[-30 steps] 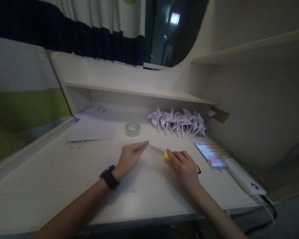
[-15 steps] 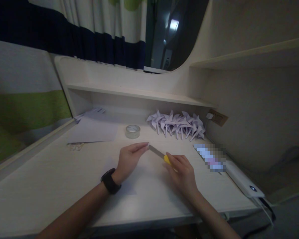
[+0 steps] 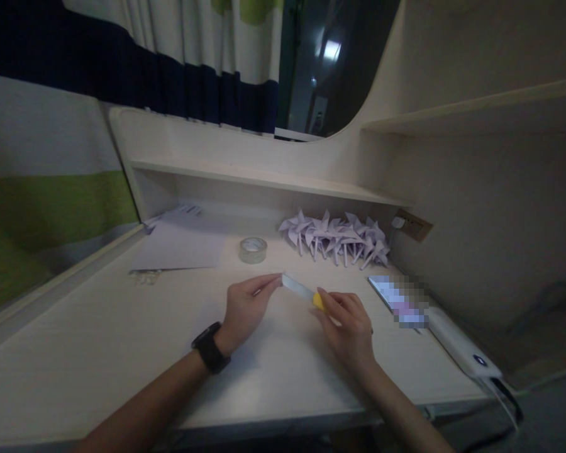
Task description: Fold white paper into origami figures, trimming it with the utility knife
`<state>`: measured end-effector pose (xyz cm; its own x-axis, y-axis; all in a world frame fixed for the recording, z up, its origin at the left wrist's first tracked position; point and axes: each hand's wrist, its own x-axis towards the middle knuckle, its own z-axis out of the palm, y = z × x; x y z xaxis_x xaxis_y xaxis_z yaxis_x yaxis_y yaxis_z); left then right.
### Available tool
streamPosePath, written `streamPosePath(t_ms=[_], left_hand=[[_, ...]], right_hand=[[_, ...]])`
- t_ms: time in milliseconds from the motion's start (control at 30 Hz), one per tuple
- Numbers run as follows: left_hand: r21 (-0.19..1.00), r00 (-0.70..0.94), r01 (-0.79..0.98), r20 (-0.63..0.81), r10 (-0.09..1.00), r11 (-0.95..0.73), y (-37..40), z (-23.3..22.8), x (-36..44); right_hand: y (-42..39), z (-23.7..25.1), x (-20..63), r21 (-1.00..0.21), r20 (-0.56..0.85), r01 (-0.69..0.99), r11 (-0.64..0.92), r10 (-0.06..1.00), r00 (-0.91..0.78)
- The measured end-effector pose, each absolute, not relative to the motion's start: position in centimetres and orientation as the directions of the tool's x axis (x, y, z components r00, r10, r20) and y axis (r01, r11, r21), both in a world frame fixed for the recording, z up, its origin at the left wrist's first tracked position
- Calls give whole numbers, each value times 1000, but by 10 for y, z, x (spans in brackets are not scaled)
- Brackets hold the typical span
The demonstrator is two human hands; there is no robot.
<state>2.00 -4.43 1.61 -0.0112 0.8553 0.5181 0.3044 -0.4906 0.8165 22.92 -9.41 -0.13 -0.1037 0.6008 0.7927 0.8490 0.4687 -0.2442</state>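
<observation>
Tilted slightly since half a second ago, the knife [image 3: 299, 287] now shows a paler, brighter blade [image 3: 296, 286], in front of the tape roll [image 3: 253, 250] and to its right. Its yellow handle [image 3: 319, 301] is grasped by the right hand [image 3: 351, 322], while the left hand [image 3: 245, 311] meets the blade's tip with its fingertips, whether gripping it I cannot tell, so the work seems to stay at that tip. Paper pinwheels [image 3: 336, 234] lie right of the roll, a sheet of paper [image 3: 182, 242] left of it.
</observation>
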Motion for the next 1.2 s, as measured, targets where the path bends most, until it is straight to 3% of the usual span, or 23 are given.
streamPosePath(t_ms=[167,467,700,800,900,1000,1200], left_hand=[[814,15,292,521,853,-502,-46,19,20],[767,36,283,591,806,-575,-44,16,19],[748,6,298,621,784,-594,-46,17,19],[798,-12,256,567,823,-546,-45,17,22],[849,-25,200,503,864,-488,-40,17,24],[906,-41,103,417,908,-411,-34,17,23],[940,33,-318,144,989,-127,-28,18,19]], right_hand=[[-97,2,229,-267,774,840,471,625,-105],[-111,13,218,-493,568,750,442,816,-108],[-119,16,211,-587,487,687,428,865,-122],[-121,13,209,-498,521,743,446,839,-155],[-123,9,208,-261,599,874,410,779,-186],[-123,9,209,-75,589,945,319,778,-216],[-101,15,226,-45,429,968,248,879,-206]])
